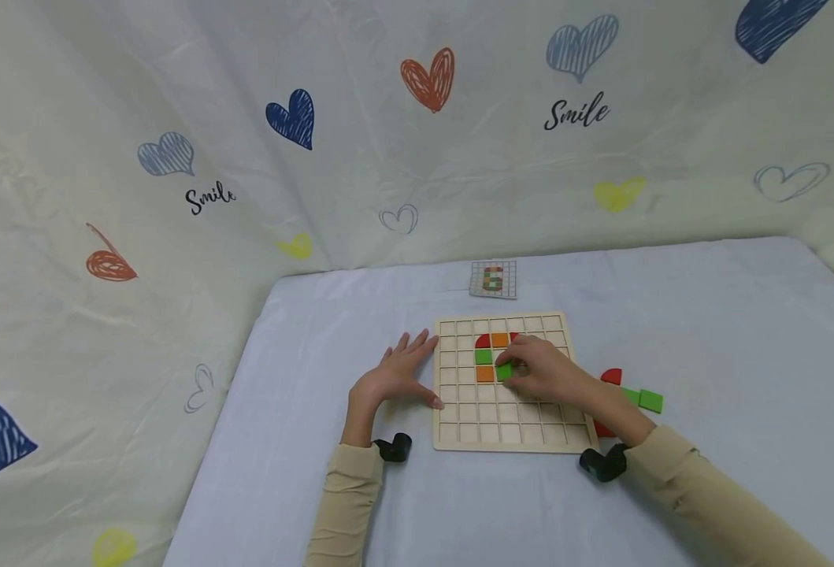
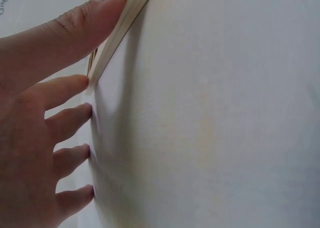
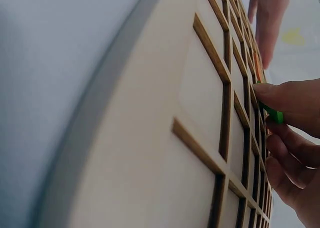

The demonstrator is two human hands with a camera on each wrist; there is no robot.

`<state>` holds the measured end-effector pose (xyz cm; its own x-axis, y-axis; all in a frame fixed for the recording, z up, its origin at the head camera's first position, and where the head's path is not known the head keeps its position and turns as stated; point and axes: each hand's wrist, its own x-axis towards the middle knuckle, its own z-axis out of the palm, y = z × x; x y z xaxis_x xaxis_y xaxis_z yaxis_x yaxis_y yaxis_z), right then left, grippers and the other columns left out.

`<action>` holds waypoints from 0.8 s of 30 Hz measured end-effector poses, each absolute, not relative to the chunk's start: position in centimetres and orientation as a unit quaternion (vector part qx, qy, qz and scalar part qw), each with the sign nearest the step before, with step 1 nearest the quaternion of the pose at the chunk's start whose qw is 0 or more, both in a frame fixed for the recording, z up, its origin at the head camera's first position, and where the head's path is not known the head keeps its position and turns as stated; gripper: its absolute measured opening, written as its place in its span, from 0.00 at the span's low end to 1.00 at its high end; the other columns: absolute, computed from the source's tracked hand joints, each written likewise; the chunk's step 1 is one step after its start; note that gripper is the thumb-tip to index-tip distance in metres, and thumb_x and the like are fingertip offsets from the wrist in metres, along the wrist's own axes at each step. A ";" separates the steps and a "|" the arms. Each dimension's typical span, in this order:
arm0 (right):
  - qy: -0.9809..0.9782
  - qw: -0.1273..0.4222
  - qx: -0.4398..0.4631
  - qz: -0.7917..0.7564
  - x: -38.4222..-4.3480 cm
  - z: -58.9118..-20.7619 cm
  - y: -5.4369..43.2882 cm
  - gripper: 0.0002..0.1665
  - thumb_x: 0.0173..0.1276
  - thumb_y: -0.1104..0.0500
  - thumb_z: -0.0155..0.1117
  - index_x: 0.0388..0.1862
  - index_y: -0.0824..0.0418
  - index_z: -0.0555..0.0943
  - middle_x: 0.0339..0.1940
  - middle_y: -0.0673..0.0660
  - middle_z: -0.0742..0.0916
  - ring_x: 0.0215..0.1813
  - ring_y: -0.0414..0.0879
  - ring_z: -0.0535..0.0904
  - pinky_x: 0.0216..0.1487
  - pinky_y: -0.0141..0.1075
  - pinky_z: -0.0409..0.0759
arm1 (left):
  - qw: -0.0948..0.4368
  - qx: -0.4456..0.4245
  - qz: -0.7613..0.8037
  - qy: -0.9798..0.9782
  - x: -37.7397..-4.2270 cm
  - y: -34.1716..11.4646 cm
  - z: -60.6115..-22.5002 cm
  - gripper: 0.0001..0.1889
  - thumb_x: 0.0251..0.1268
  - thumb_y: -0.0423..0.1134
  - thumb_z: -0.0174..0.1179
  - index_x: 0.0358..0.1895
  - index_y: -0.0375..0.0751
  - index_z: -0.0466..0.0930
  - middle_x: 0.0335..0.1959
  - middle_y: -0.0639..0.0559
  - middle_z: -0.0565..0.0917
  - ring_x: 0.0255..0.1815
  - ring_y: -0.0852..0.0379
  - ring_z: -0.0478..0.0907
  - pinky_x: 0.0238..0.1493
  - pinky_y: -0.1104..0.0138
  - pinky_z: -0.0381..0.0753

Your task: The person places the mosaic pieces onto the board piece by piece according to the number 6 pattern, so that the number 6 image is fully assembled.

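A wooden grid board (image 1: 459,433) lies on the table. My right hand (image 1: 546,370) pinches a green square tile (image 3: 272,112) between thumb and fingers, tilted over a cell beside an orange tile (image 1: 484,374). Set in the board near it are a red quarter-round tile (image 1: 483,341), another orange tile (image 1: 499,339) and a green tile (image 1: 483,357). A further red tile (image 1: 513,337) is partly hidden by my right hand. My left hand (image 1: 395,378) has its fingers spread, with thumb and fingertips at the board's left edge.
Behind the board lies a pattern card (image 1: 493,279) with a small coloured grid. Right of the board, partly under my right forearm, are loose tiles: a red quarter-round (image 1: 611,376), a green square (image 1: 650,401) and others. A curtain printed with hearts (image 1: 428,79) hangs behind the table.
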<state>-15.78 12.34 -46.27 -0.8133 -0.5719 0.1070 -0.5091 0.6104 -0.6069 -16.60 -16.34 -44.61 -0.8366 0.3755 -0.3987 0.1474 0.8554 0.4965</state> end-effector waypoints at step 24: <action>0.904 0.030 -0.269 -0.331 -15.2 -46.3 14.7 0.13 0.63 0.67 0.75 0.47 0.61 0.88 0.43 0.52 0.86 0.45 0.47 0.82 0.46 0.42 0.84 | 0.250 0.139 0.229 0.930 -16.7 -16.3 -44.9 0.61 0.49 0.51 0.81 0.84 0.52 0.51 0.87 0.53 0.45 0.87 0.44 0.32 0.84 0.44 0.36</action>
<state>-15.17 14.66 -46.25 -0.8540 -0.5054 0.1239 -0.4658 0.6364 -0.6148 -16.71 -16.29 -44.87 -0.8365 0.3729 -0.4016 0.1439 0.8566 0.4955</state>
